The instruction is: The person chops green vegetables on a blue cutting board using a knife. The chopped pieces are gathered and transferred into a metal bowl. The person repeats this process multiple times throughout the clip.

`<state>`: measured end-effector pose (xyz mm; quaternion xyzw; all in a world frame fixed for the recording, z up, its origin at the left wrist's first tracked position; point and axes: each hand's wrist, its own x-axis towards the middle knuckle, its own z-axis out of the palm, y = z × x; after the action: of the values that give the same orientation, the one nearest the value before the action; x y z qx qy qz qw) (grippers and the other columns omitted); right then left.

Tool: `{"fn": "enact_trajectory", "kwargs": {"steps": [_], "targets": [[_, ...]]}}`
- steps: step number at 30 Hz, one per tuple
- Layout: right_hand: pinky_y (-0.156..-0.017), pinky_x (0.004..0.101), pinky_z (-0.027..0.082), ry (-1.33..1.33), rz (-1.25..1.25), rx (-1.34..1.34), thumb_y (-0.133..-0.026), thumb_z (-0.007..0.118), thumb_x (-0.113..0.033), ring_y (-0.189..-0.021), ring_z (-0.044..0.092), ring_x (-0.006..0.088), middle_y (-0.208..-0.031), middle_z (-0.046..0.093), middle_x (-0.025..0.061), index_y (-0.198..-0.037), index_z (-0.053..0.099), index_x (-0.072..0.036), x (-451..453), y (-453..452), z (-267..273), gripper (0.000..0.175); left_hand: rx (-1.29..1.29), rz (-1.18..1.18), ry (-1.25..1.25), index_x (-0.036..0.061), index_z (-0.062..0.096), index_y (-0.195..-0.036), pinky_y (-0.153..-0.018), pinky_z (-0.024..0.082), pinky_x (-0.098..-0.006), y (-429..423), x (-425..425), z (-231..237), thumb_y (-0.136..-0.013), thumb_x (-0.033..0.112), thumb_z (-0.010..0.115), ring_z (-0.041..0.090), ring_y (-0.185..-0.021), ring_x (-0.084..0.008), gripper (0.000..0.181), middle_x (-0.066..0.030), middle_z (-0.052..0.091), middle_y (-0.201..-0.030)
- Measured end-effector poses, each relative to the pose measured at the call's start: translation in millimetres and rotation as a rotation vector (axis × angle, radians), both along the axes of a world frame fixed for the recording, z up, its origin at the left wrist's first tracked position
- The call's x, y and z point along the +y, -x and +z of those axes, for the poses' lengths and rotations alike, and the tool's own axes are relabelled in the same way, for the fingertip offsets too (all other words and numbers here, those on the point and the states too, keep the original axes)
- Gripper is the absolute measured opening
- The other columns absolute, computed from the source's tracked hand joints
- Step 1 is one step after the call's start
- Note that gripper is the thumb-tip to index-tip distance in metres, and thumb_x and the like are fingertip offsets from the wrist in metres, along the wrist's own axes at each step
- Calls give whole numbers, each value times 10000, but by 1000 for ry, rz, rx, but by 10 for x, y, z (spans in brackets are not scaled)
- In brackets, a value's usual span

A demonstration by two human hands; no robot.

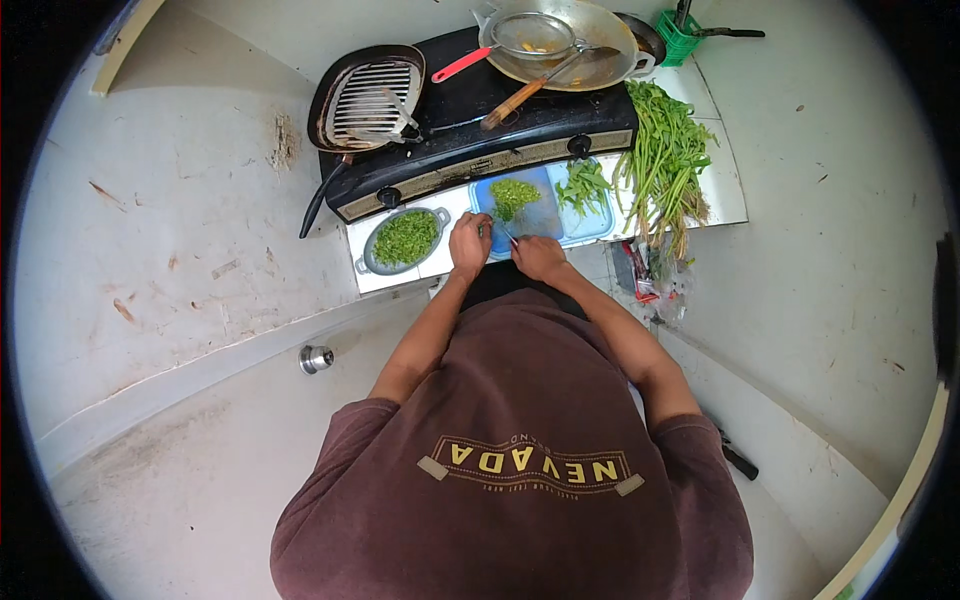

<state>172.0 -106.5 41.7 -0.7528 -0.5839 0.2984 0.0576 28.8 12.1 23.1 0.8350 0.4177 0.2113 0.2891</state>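
Note:
My right hand (538, 256) grips a small knife (512, 240), its blade pointing up and left over a blue cutting board (538, 219). Close by, my left hand (471, 244) is curled at the board's left edge with fingertips bunched; whether greens are pinched in it is too small to tell. A heap of finely chopped greens (514, 193) lies on the board just beyond both hands. Loose leaves (583, 186) rest on the light-blue tray (600, 225) to the right. Left of my hands, a grey oval dish with handles (366, 251) holds more chopped greens (406, 238).
Behind the board stands a black two-knob gas stove (480, 161), bearing a grill pan (371, 97) and a large wok (607, 75). A red-handled strainer (461, 65) and a wooden-handled spatula (517, 103) lie across the wok. Uncut leafy stalks (664, 150) overhang the counter's right side.

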Motion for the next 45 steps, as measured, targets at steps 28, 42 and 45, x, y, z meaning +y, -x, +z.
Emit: {"fn": "enact_trajectory", "kwargs": {"steps": [28, 42, 45], "targets": [[-856, 531, 580, 18, -11, 29, -1032, 500, -361, -925, 737, 436, -959, 750, 261, -936, 759, 5, -17, -35, 36, 459, 35, -73, -160, 71, 773, -930, -739, 529, -466, 41, 6, -50, -896, 95, 715, 680, -837, -344, 71, -130, 672, -870], [-841, 538, 576, -11, -19, 27, -1036, 506, -400, -884, 733, 446, -911, 743, 272, -955, 737, 22, -183, -94, -83, 488, 104, -28, -105, 110, 778, -981, -893, 445, -459, 76, -39, -110, -901, 106, 708, 688, -934, -287, 106, -73, 704, -957], [-832, 540, 577, -25, -7, 18, -1027, 518, -400, -873, 732, 450, -896, 742, 273, -944, 736, 28, -154, -96, -65, 488, 45, 26, -30, 100, 780, -980, -851, 471, -465, 47, -36, -99, -886, 91, 710, 697, -903, -311, 117, -88, 714, -920]]}}
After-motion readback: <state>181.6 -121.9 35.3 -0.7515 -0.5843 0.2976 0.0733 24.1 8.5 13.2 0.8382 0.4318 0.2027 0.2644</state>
